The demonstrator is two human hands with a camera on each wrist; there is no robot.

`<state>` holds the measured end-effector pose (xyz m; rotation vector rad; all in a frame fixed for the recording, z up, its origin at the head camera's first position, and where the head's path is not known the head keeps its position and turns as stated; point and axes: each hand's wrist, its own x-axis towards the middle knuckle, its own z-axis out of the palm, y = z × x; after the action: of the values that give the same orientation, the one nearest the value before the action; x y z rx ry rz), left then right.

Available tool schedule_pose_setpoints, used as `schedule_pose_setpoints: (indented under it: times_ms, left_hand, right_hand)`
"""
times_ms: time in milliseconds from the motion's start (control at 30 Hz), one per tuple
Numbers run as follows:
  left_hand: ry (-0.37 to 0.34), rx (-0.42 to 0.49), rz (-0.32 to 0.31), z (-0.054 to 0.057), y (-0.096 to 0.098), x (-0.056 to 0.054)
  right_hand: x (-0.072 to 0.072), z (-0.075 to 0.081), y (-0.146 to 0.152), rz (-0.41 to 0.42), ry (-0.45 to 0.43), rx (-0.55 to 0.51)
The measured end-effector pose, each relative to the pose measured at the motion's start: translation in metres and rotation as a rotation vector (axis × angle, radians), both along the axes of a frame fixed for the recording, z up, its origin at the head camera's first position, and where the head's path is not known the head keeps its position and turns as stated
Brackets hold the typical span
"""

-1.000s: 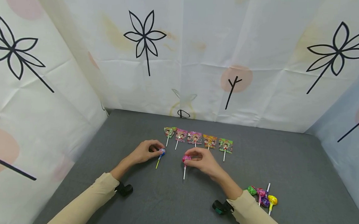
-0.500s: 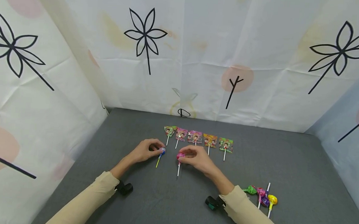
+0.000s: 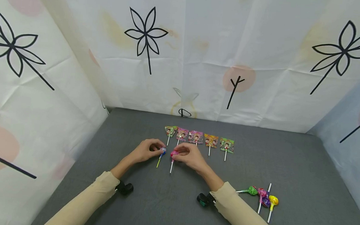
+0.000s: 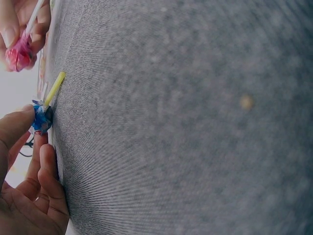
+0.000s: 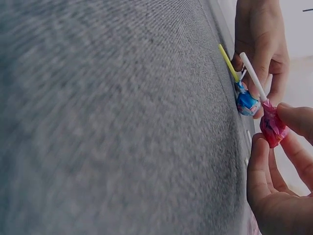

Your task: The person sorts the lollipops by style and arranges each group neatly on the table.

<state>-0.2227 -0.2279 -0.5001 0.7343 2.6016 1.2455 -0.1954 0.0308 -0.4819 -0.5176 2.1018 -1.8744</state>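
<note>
My left hand (image 3: 146, 150) pinches the wrapped head of a blue lollipop (image 4: 43, 117) between thumb and fingers; its yellow stick points toward me, low over the grey table. Just to the right, my right hand (image 3: 190, 156) pinches a pink lollipop (image 5: 273, 126) by its wrapped head, the white stick also pointing my way. In the right wrist view the pink head is held off the cloth. Behind both hands lies a row of flat-wrapped lollipops: green (image 3: 170, 130), pink (image 3: 182, 134), another pink (image 3: 195, 136), orange (image 3: 211, 140) and green at the right end.
By my right sleeve lies a small pile of round lollipops: a green one (image 3: 252, 190), a pink one (image 3: 261, 192), a purple one (image 3: 266, 202) and a yellow one (image 3: 273, 200). The grey table (image 3: 151, 205) meets a patterned white cloth (image 3: 200, 53) behind and at the sides.
My right hand has carried the pink lollipop leftward, close to the blue one. The left hand has stayed in place. More of the round lollipop pile shows beside the right sleeve.
</note>
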Motion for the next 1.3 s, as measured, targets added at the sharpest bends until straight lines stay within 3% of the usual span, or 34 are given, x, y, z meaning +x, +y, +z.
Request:
schedule_pose_setpoints:
  times_ms: [300, 633, 1300]
  left_hand:
    - [0.01, 0.006, -0.006, -0.001, 0.0, 0.0]
    - [0.021, -0.001, 0.004, 0.0, -0.001, 0.0]
    - [0.017, -0.002, 0.009, 0.001, 0.001, 0.002]
  right_hand:
    - [-0.003, -0.003, -0.008, -0.005, 0.06, 0.013]
    - [-0.008, -0.007, -0.016, -0.048, 0.125, 0.143]
    - [-0.011, -0.008, -0.02, -0.111, 0.144, 0.234]
